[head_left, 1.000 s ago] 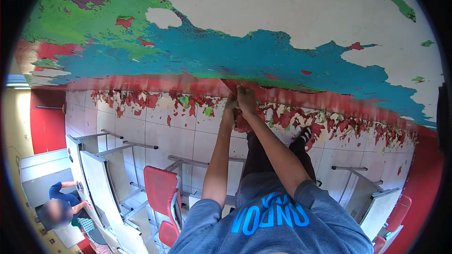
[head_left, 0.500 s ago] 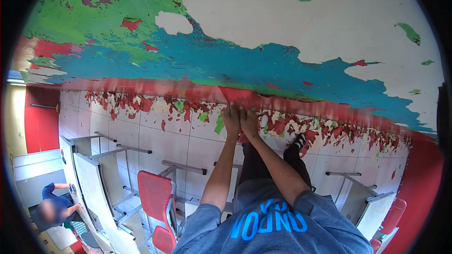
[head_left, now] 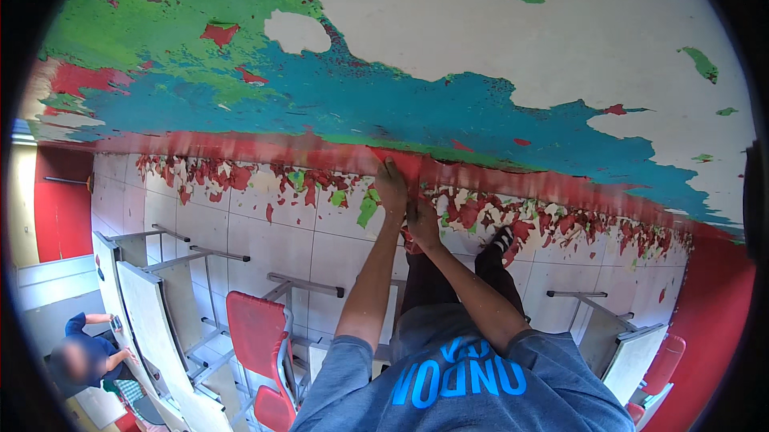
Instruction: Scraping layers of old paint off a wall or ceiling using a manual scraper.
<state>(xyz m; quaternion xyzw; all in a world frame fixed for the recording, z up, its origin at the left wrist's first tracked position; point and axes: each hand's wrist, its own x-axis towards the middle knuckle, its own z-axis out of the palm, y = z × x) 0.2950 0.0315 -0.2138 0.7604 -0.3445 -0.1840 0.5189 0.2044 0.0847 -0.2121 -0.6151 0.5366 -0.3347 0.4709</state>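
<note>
A loose flap of red paint point(head_left: 400, 161) hangs away from the lower part of the wall, in front of me. My left hand point(head_left: 390, 188) is closed at this flap, its fingertips against the red surface. Slightly lower and to the right, my right hand point(head_left: 424, 225) has its fingers drawn together at the flap's lower end; the exact grip is partly hidden. Above the flap, the wall point(head_left: 448, 24) shows patches of bare white, green and teal, with a red band point(head_left: 264, 148) along the bottom.
Red, green and white paint flakes point(head_left: 473, 212) litter the tiled floor point(head_left: 264, 232) along the wall. Behind me are a red chair point(head_left: 255, 328), tipped tables point(head_left: 152, 312) at left and another table point(head_left: 633, 360) at right. A person point(head_left: 96, 356) sits at far left.
My right hand has dropped lower, away from the wall and my left hand. The left hand has stayed at the flap. The view has shifted slightly.
</note>
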